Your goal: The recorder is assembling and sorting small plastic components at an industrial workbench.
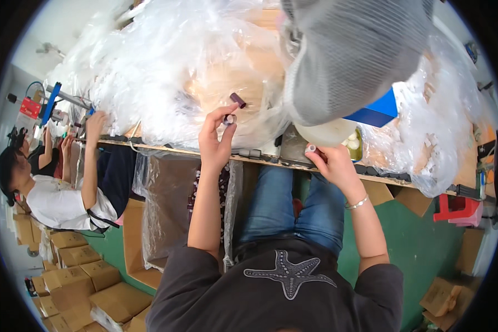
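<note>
My left hand (216, 138) is raised over the table's front edge, its fingers closed around a small dark tube (229, 119) with a pale end. Right at its fingertips is a dark maroon cylinder (238, 100); whether the hand touches it I cannot tell. Thumb and fingers of my right hand (336, 165) pinch a small white ring-shaped piece (310, 148) at the table edge. Just beyond that hand sit a translucent whitish bowl (329, 131) and a yellow-green tin (359, 150) with white round pieces in it.
Crumpled clear plastic (149, 72) covers much of the table. A grey mesh-covered form (359, 61) hangs large at upper right, by a blue box (379, 112). Below the edge stands a plastic-lined carton (169, 205) with maroon tubes. A co-worker (61, 199) sits at left. Cartons (72, 276) are stacked behind.
</note>
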Available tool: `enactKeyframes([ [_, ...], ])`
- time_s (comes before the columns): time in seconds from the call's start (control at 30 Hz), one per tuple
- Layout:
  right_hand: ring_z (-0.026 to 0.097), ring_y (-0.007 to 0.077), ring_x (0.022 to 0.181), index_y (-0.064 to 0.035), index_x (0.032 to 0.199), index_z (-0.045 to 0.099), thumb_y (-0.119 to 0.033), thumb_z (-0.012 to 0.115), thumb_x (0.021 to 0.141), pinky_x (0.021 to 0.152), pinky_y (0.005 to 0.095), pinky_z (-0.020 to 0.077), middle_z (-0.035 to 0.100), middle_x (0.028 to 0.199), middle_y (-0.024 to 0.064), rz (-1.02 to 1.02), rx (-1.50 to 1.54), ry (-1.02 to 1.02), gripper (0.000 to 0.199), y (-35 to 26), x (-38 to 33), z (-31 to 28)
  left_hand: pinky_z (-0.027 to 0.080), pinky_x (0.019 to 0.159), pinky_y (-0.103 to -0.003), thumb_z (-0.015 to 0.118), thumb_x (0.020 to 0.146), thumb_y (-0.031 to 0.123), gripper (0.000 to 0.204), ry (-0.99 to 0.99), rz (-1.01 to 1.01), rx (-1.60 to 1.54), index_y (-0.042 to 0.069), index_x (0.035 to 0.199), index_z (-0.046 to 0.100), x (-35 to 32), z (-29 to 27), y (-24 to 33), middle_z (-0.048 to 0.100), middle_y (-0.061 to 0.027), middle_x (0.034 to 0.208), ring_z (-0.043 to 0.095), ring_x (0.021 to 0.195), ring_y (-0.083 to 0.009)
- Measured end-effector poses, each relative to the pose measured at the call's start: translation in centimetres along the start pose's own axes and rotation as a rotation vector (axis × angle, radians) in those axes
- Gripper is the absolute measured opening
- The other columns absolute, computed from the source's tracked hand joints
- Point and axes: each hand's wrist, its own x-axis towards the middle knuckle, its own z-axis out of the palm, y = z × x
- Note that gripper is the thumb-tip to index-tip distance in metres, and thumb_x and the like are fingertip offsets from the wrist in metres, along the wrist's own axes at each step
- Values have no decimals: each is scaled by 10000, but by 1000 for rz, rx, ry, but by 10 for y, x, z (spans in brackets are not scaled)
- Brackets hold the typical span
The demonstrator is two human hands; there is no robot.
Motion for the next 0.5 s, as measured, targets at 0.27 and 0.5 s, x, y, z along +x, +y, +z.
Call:
enactKeyframes([
  [0.27,553,160,598,-34,1070,629,-73,714,810,544,293,437,607,784,65,21,89,271,277,-4,-32,-33,424,696,-245,658,811,-9,223,-165,-131,-167,-8,1010,559,-31,69,42,636,-81,977,555,819,-108],
  [0.5,574,96,610,10,945,686,-107,662,865,588,241,464,654,702,63,296,-209,951,145,133,-60,-172,411,523,-256,709,768,50,159,-273,-76,-59,20,910,643,-13,111,64,633,-31,686,542,558,-89],
])
